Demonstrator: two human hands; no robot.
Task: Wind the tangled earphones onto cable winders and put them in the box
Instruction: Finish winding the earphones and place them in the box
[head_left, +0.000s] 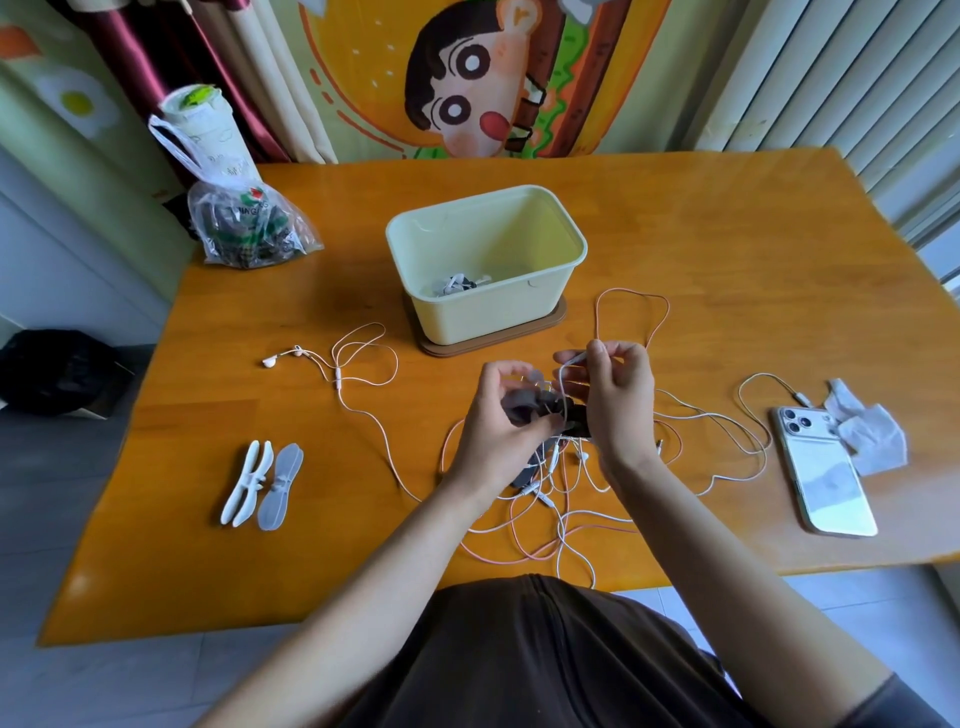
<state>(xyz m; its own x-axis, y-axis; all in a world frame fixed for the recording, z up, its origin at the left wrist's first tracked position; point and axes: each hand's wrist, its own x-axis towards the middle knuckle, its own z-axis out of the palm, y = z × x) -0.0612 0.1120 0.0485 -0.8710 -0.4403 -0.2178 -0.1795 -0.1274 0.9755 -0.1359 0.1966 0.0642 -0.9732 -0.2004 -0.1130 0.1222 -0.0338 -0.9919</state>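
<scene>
A pale yellow box (550, 299) stands mid-table on a brown lid, with a wound earphone at its bottom. In front of it my left hand (493, 421) grips a dark grey cable winder (535, 405). My right hand (615, 400) pinches a white earphone cable (574, 361) above the winder. A tangle of white and pink earphone cables (550, 499) spreads under both hands. One pink earphone (332, 364) lies stretched out to the left. Two spare winders (262, 483), white and grey, lie at the front left.
A white phone (821, 467) with a plugged cable lies at the right, beside crumpled white tissue (867, 431). A clear plastic bag (249, 223) and a cup sit at the back left corner. The table's front edge is close to my body.
</scene>
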